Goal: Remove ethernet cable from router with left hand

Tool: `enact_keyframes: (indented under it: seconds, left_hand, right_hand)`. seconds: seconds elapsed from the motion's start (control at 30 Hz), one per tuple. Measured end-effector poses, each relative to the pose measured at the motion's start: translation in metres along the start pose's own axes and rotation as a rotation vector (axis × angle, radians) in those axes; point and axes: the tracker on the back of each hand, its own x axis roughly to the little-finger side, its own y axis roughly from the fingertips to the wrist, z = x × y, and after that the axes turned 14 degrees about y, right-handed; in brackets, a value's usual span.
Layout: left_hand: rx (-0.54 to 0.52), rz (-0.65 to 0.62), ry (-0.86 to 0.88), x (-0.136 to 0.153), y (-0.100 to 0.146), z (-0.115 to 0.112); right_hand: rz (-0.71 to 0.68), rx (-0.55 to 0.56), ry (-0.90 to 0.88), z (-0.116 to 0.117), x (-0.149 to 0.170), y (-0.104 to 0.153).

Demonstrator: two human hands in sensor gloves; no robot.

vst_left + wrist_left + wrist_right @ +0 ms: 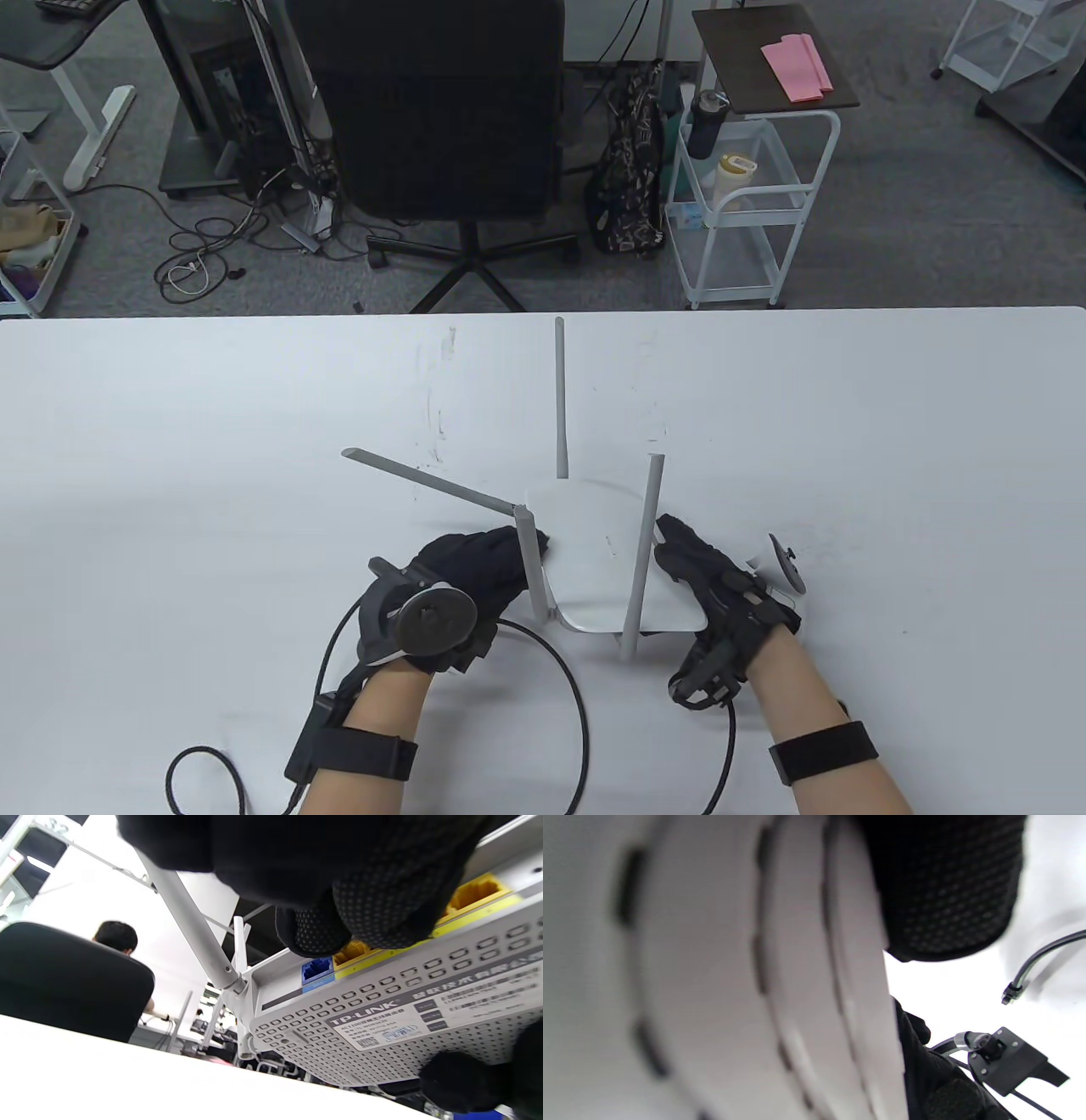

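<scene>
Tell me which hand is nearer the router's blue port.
Left. The left hand has its fingers right at the port row, beside the blue port. The right hand grips the router at its opposite side.

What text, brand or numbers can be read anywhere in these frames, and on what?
"TP-LINK": on the label on the underside of the white router, left wrist view.
Smaller lines and the code on that label: too small and blurred to read.
Marking under the blue port: unreadable.
Table view and right wrist view: no legible text.
</scene>
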Motion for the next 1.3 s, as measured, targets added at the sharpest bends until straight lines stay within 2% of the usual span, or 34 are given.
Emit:
enact_keyframes:
  seconds: [0.1, 0.17, 0.23, 0.3, 0.47, 0.57, 0.63, 0.8, 1.07, 1.3]
  left_hand:
    - [-0.043, 0.004, -0.09, -0.0029, 0.0013, -0.0017]
    - [-0.051, 0.014, -0.081, -0.0014, 0.0019, -0.0012]
    - [-0.014, 0.017, 0.0, 0.0045, 0.0013, 0.0018]
    - [0.009, 0.022, 0.052, 0.0061, 0.0012, 0.0023]
    - [0.033, 0.021, 0.024, 0.0052, -0.0004, 0.0024]
    - [-0.008, 0.01, -0.078, 0.0006, 0.0011, 0.0011]
    - [-0.029, 0.011, -0.073, 0.0, 0.0019, 0.0013]
    - [0.016, 0.016, 0.061, 0.0056, 0.0005, 0.0053]
    - [-0.028, 0.003, -0.074, -0.0001, 0.0028, 0.0004]
    - [-0.013, -0.003, -0.059, -0.001, 0.003, 0.0]
  right_hand:
    - [-0.009, 0.043, -0.002, 0.0043, -0.0003, 0.0012]
    - [-0.011, 0.069, 0.017, 0.0075, -0.0023, 0.0025]
    - [-0.009, 0.056, 0.043, 0.0065, -0.0039, 0.002]
    - [-0.014, -0.008, 0.041, 0.0037, -0.0033, -0.0004]
    - [0.003, 0.012, 0.024, 0.0039, -0.0012, 0.0003]
    - [-0.006, 0.053, 0.026, 0.0072, -0.0018, 0.0016]
    - [-0.011, 0.064, 0.015, 0.0088, -0.0025, 0.0021]
    - [-0.02, -0.004, 0.033, 0.0047, -0.005, 0.0015]
    - [-0.028, 0.052, 0.033, 0.0066, -0.005, 0.0026]
    - [-0.023, 0.036, 0.035, 0.0039, -0.0066, 0.0029]
